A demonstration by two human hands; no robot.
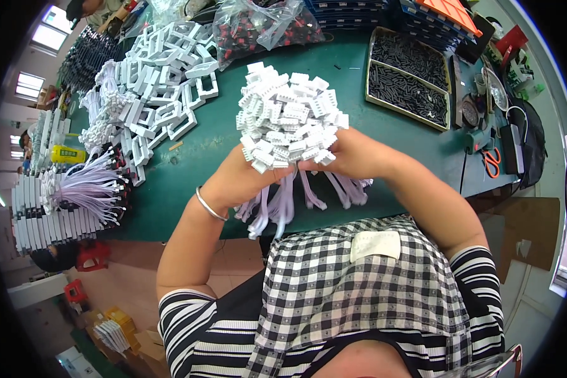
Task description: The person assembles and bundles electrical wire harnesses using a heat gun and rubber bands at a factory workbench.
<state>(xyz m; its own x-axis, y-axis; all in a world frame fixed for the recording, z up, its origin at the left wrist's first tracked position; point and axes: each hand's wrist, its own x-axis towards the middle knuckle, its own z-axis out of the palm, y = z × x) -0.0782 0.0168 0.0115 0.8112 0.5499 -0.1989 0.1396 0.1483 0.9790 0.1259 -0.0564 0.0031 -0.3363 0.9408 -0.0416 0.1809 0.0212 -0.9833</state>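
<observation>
A thick bundle of cables with white plastic connectors (pixel 290 120) is held up over the green table, right in front of my body. My left hand (pixel 249 173) is closed round its left side, and my right hand (pixel 359 154) grips it from the right. Most of my fingers are hidden behind the connector heads. Below my hands the pale lilac-white cable tails (pixel 280 205) hang down in several loose strands, close to the table's near edge.
White plastic frames (pixel 164 94) are heaped on the left, with another cable bundle (pixel 85 186) on stacked white strips nearby. A bag of red and black parts (pixel 264 31) lies at the back. Right stand a box of black pieces (pixel 409 79) and orange-handled scissors (pixel 492 162).
</observation>
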